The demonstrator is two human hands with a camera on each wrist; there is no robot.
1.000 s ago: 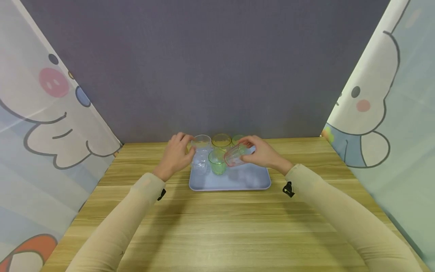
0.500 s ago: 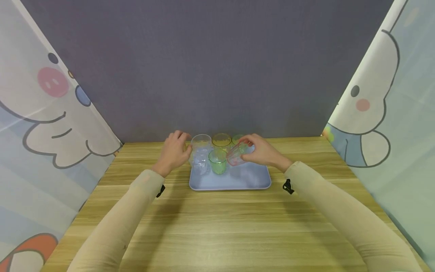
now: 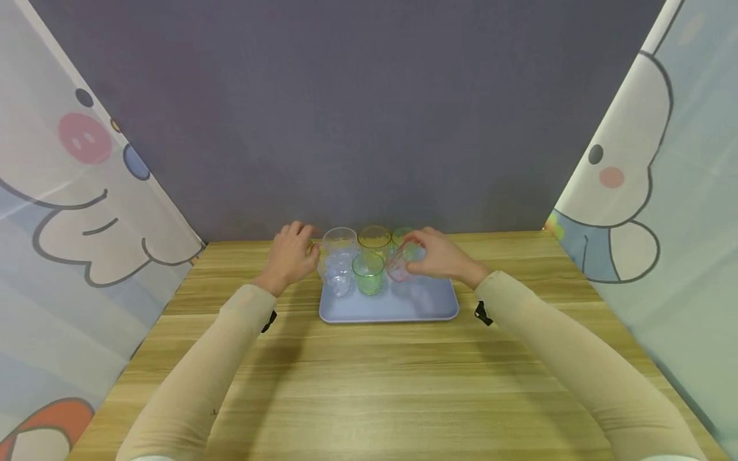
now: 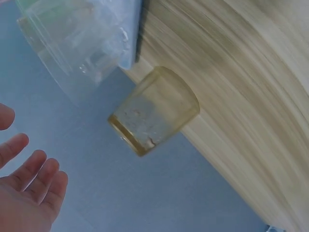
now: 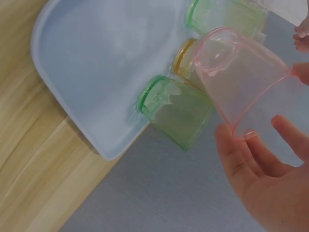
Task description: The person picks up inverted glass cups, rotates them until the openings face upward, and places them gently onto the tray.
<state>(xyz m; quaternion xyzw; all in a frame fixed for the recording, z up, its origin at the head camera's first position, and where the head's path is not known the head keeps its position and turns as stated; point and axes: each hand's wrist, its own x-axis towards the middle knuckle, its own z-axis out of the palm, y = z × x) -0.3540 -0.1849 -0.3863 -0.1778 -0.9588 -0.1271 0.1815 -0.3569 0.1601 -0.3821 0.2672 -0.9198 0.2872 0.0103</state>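
My right hand (image 3: 436,255) pinches the rim of a clear pink cup (image 5: 241,77), which hangs slightly tilted, base down, over the pale blue tray (image 3: 389,310). In the head view a green cup (image 3: 369,282) stands just left of the pink one. Behind them on the tray are an amber cup (image 3: 375,238) and a second green cup (image 5: 176,108). Colourless cups (image 3: 339,282) occupy the tray's left end. Left of the tray, my left hand (image 3: 288,256) has relaxed, spread fingers with nothing between them. Near it another amber cup (image 4: 154,111) stands on the table.
The tray sits at the back of a wood-grain table (image 3: 369,384), close to a grey panel (image 3: 357,115). Cartoon-printed curtains (image 3: 623,211) flank the table on both sides. Bare tray surface shows at its front right.
My left hand has drawn a little left, away from the colourless cups. The pink cup in my right hand has turned from a strong tilt to nearly upright.
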